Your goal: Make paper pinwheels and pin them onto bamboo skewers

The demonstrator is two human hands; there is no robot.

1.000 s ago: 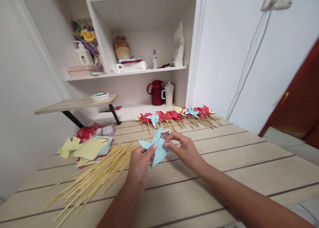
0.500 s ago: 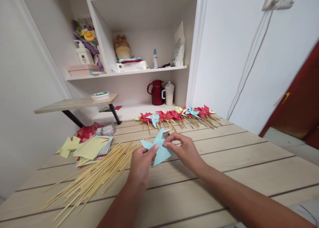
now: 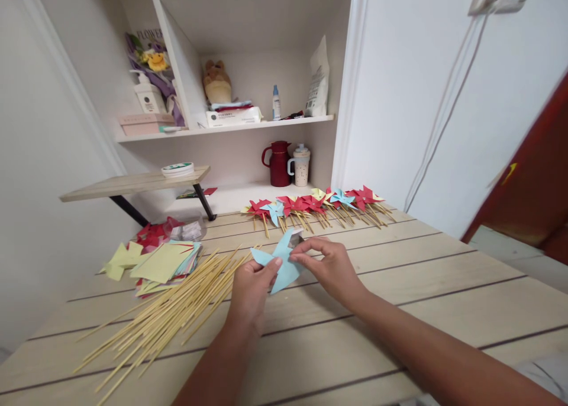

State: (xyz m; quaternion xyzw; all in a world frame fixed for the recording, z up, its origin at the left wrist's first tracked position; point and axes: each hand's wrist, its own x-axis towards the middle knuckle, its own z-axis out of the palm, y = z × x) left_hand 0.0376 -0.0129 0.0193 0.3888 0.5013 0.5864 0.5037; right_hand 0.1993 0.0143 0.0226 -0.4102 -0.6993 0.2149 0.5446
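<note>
A light blue paper pinwheel [image 3: 286, 274] is held above the table, its pointed blades spread. My left hand [image 3: 254, 282] grips its left side, thumb on the front. The thumb and forefinger of my right hand [image 3: 326, 267] are pinched together against the paper near its middle; whatever lies between those fingertips is too small to make out. Just behind the pinwheel, a small pale box-like thing [image 3: 296, 235] is mostly hidden. Left of my left hand lies a loose heap of thin wooden sticks [image 3: 168, 317].
Several finished pinwheels on sticks [image 3: 310, 205] line the table's back edge. Stacked paper squares [image 3: 162, 263], a folded yellow pinwheel [image 3: 122, 260], red paper pieces [image 3: 153, 235] and a clear container [image 3: 189, 231] sit left. A red jug [image 3: 279, 164] and a cup [image 3: 302, 166] stand behind.
The pinwheel's lower blade has tilted slightly, and my right fingertips have shifted a touch left on the paper. Both hands otherwise keep their places.
</note>
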